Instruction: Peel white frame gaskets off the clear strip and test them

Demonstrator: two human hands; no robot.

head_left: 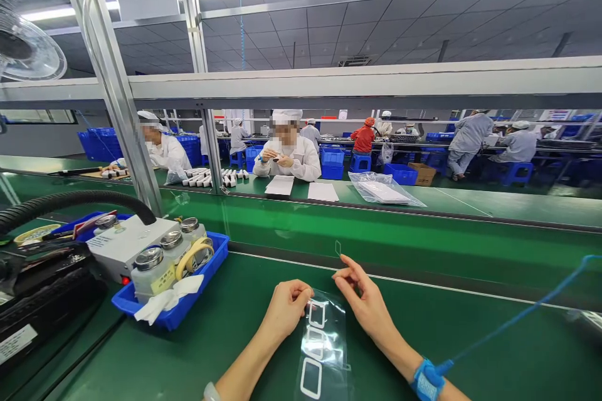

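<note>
A clear film strip [324, 341] printed with three white rounded frames lies on the green bench between my hands. My left hand [285, 312] rests on its upper left edge, fingers curled and pinched against the film. My right hand [364, 301] is raised just right of the strip, thumb and forefinger pinching a tiny clear frame piece [338, 248] held up above the bench. A blue wrist strap [427, 381] circles my right wrist.
A blue tray [176, 313] with several lidded bottles, tape rolls and a white cloth sits left. A black hose and a dark machine [42, 288] fill the far left. A green conveyor [423, 244] runs across ahead. Beyond it, people in white coats work at benches.
</note>
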